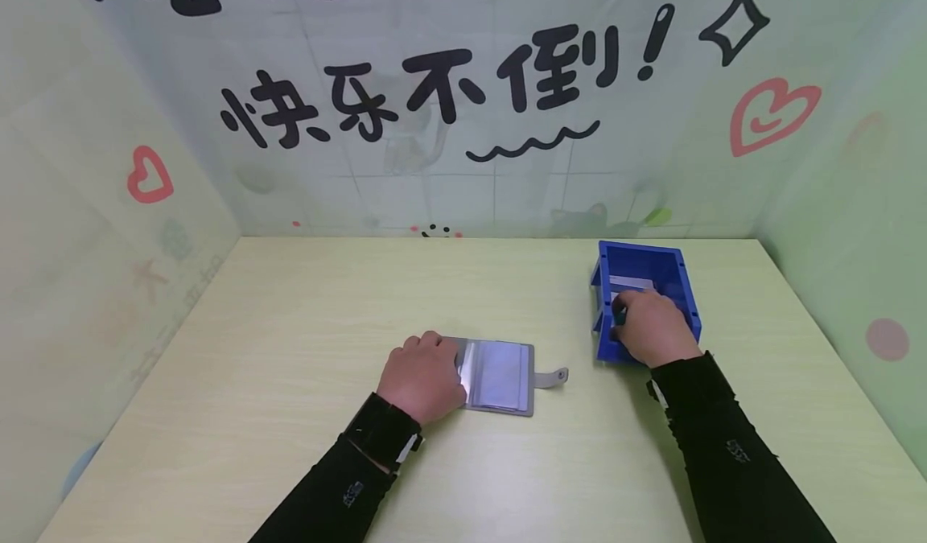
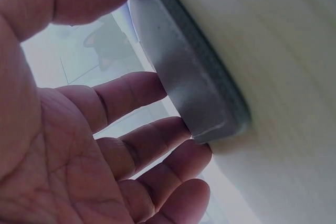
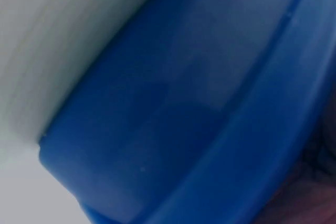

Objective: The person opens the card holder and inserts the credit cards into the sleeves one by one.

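Note:
A grey card holder (image 1: 500, 376) lies spread on the table, clear plastic sleeves facing up and its snap strap (image 1: 552, 378) pointing right. My left hand (image 1: 426, 376) grips its left side; in the left wrist view, thumb and fingertips meet the edge of the grey cover (image 2: 184, 72). At the right stands a blue plastic bin (image 1: 640, 257) with pale, flat card-like pieces (image 1: 632, 283) inside. Reaching into this bin, my right hand (image 1: 655, 330) has its fingers bent down among the contents; cannot tell whether it pinches one. The bin's outer wall (image 3: 157, 103) fills the right wrist view.
The light wooden table (image 1: 326, 302) runs back to a printed cloth backdrop (image 1: 434, 189) with black lettering. Cloth side walls (image 1: 854, 245) close off left and right. The bin stands near the table's back right corner.

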The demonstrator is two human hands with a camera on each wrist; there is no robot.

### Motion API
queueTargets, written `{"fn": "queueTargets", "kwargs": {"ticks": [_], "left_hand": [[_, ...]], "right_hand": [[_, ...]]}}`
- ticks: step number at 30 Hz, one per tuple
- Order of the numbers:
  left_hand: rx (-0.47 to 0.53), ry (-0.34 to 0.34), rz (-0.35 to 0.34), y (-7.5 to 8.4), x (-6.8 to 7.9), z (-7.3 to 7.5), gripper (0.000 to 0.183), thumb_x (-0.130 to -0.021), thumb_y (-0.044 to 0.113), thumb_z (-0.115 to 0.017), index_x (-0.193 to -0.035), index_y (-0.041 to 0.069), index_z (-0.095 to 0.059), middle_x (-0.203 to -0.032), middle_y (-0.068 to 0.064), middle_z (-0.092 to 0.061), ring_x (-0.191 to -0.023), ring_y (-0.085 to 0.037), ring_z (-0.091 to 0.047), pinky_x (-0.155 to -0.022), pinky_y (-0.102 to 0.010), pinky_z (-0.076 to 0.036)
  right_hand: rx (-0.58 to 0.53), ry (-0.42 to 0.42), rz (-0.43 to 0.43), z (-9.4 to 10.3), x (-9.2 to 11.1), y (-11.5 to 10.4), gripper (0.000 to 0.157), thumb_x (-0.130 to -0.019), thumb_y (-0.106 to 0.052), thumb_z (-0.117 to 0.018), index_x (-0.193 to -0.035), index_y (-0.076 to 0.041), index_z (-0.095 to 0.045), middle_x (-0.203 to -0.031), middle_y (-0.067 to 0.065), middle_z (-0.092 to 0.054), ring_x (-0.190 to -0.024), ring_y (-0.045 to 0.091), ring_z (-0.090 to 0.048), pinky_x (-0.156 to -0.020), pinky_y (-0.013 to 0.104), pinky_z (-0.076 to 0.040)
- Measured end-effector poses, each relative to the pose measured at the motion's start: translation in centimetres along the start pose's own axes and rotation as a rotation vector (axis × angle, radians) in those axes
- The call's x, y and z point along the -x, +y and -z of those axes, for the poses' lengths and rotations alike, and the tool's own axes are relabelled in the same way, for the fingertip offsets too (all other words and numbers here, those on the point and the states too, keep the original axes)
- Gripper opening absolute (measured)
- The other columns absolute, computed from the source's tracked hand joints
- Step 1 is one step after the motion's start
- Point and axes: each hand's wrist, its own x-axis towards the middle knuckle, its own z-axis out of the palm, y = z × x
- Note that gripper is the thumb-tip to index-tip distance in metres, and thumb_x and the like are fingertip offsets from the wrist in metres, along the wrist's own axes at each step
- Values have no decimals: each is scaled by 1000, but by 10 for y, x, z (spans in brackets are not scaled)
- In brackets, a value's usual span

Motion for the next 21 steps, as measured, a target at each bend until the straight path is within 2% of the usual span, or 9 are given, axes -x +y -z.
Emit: {"fn": "queueTargets", "kwargs": {"ticks": [6, 12, 16, 21], "left_hand": [[-7, -5, -3, 0, 1, 1, 42, -74, 34, -65, -107, 7, -62, -105, -9, -58, -84, -25, -49, -71, -42, -47], [-9, 3, -6, 0, 0, 1, 41, -74, 33, -65, -106, 8, -63, -104, -9, -58, -83, -25, -49, -70, -42, -47], [-8, 2, -8, 0, 0, 2, 42, -74, 33, -66, -107, 8, -63, -105, -9, -58, -84, -25, -49, -71, -42, -47], [2, 7, -8, 0, 1, 2, 43, -73, 33, -66, -109, 8, -63, -105, -9, -59, -84, -25, -49, -71, -42, -47]], "right_hand": [[23, 32, 16, -1, 0, 0, 26, -84, -10, -66, -107, 1, -60, -101, 26, -59, -94, 42, -53, -81, 61, -44], [-49, 35, 15, 4, 4, -2, 19, -88, -8, -61, -106, -2, -61, -104, 21, -63, -92, 36, -56, -78, 56, -47], [-99, 35, 24, 12, 9, -3, 12, -89, -7, -60, -100, -5, -62, -99, 16, -64, -84, 28, -58, -72, 49, -49], [-112, 67, 43, 19, 13, -4, 6, -89, -9, -61, -93, -7, -64, -92, 13, -65, -78, 25, -57, -70, 48, -50]]}}
